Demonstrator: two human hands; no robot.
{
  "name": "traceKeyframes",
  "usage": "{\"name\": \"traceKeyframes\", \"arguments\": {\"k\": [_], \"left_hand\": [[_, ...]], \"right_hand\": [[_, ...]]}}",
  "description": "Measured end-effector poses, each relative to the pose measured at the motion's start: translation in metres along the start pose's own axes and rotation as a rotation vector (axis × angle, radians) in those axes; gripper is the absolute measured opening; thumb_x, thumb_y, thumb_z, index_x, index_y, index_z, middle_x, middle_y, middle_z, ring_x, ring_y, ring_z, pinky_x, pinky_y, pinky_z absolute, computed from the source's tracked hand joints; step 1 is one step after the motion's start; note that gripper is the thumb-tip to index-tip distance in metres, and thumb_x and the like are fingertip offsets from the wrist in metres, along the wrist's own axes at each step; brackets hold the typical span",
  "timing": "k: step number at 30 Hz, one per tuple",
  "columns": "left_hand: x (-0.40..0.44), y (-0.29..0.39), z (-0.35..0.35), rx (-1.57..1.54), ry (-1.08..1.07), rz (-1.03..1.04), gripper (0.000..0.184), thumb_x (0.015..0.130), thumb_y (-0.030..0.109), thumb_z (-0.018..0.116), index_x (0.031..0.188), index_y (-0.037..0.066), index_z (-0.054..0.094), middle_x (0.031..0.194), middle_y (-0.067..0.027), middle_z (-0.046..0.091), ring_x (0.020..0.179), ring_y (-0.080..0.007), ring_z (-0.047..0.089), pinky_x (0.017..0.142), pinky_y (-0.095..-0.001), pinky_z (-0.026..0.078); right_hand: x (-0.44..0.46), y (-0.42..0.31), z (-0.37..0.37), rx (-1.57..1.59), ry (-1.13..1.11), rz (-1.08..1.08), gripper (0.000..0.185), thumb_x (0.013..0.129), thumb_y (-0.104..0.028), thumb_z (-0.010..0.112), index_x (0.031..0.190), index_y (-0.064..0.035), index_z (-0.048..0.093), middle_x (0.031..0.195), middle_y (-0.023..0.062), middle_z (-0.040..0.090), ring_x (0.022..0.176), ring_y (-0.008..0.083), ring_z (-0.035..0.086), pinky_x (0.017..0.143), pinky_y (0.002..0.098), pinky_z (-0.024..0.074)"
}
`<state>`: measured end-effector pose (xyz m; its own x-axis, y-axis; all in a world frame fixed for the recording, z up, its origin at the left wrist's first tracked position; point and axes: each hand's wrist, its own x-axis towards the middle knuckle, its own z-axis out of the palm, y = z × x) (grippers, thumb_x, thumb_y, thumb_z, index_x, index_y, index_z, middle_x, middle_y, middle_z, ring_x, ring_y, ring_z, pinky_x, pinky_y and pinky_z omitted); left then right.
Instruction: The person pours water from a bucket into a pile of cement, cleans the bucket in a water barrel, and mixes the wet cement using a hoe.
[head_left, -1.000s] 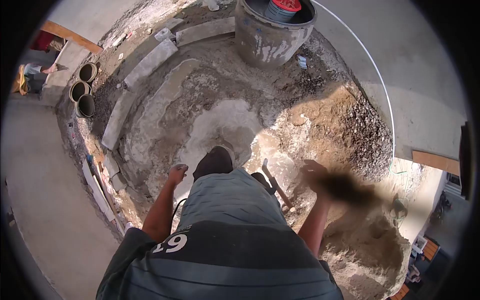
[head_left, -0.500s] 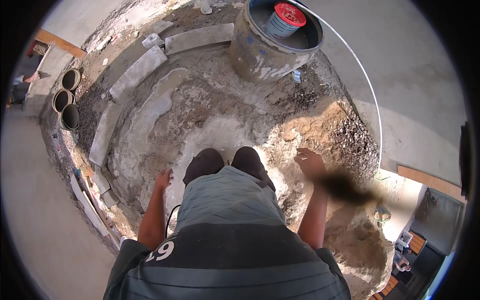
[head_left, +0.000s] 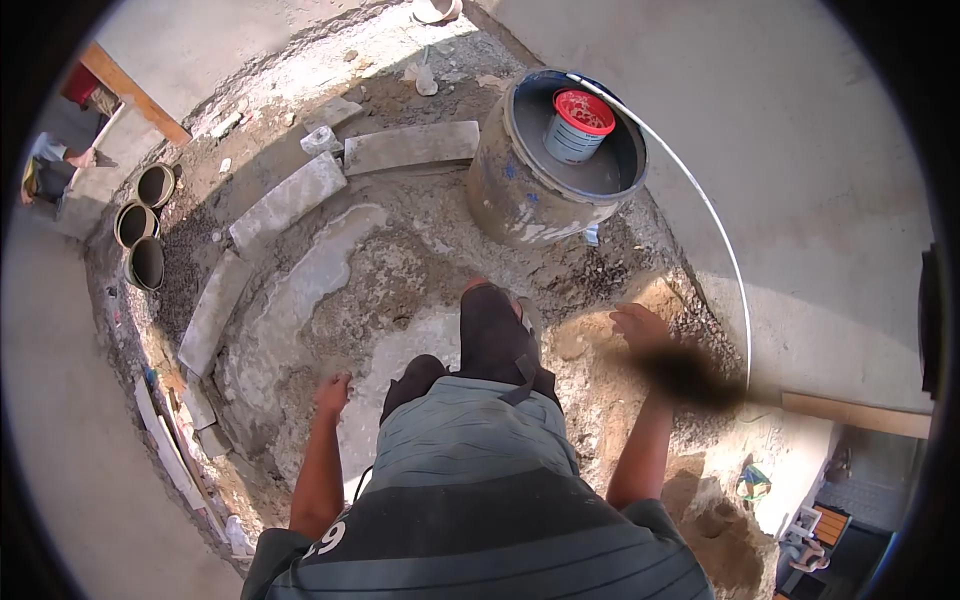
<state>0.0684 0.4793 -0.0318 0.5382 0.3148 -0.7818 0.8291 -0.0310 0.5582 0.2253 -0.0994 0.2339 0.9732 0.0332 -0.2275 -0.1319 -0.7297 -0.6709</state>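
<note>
My left hand (head_left: 333,391) hangs beside my left thigh above the muddy ground, loosely curled and with nothing in it. On the other side, my right hand (head_left: 638,325) is held out over a heap of sandy soil (head_left: 585,335), its fingers bent and a little apart. A dark blurred shape (head_left: 690,375) close to the camera covers part of that wrist. Neither hand touches anything. Ahead stands a large drum (head_left: 530,215) holding grey liquid, with a small red-rimmed bucket (head_left: 572,140) in it. One knee (head_left: 490,310) is forward.
Concrete kerb blocks (head_left: 290,203) form an arc at the left front. Behind them stand three round pipe pieces (head_left: 135,224). A white hose (head_left: 705,195) runs from the drum along the right wall. Another person's hand (head_left: 80,158) shows at far left.
The drum and kerb blocks sit lower in the view as it tilts up. One leg has come forward. Both my hands remain empty at my sides.
</note>
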Motion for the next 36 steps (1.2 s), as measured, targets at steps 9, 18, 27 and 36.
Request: {"name": "traceKeyframes", "arguments": {"k": [9, 18, 27, 36], "left_hand": [[0.014, 0.213, 0.111, -0.017, 0.013, 0.496, 0.038, 0.092, 0.028, 0.064, 0.117, -0.001, 0.065, 0.100, -0.0101, 0.072, 0.090, -0.0162, 0.067, 0.081, -0.0314, 0.052], [0.011, 0.450, 0.269, 0.048, -0.249, 0.730, 0.041, 0.093, 0.031, 0.063, 0.118, -0.002, 0.061, 0.109, -0.0159, 0.069, 0.102, -0.0234, 0.067, 0.088, -0.0365, 0.052], [0.031, 0.550, 0.379, 0.168, -0.317, 0.728, 0.036, 0.091, 0.031, 0.062, 0.113, 0.002, 0.062, 0.104, -0.0157, 0.069, 0.099, -0.0293, 0.067, 0.086, -0.0398, 0.051], [0.137, 0.588, 0.485, -0.179, -0.199, 0.520, 0.026, 0.091, 0.022, 0.058, 0.108, 0.003, 0.064, 0.096, -0.0140, 0.069, 0.096, -0.0268, 0.067, 0.086, -0.0384, 0.051]], "right_hand": [[0.252, -0.060, -0.022, 0.952, -0.048, 0.129, 0.040, 0.104, -0.037, 0.047, 0.116, -0.0010, 0.060, 0.109, 0.0151, 0.070, 0.097, 0.0245, 0.068, 0.084, 0.0340, 0.0531], [0.546, 0.112, 0.124, 1.057, -0.553, 0.542, 0.050, 0.098, -0.043, 0.049, 0.135, -0.0092, 0.047, 0.142, 0.0134, 0.050, 0.127, 0.0320, 0.050, 0.103, 0.0479, 0.0397], [0.599, 0.173, 0.135, 0.884, -0.731, 0.797, 0.044, 0.100, -0.037, 0.049, 0.131, -0.0057, 0.050, 0.137, 0.0139, 0.052, 0.123, 0.0322, 0.052, 0.105, 0.0466, 0.0400], [0.652, 0.131, 0.097, 0.976, -0.721, 0.692, 0.044, 0.100, -0.035, 0.048, 0.131, -0.0046, 0.050, 0.137, 0.0142, 0.052, 0.123, 0.0323, 0.052, 0.105, 0.0463, 0.0398]]}}
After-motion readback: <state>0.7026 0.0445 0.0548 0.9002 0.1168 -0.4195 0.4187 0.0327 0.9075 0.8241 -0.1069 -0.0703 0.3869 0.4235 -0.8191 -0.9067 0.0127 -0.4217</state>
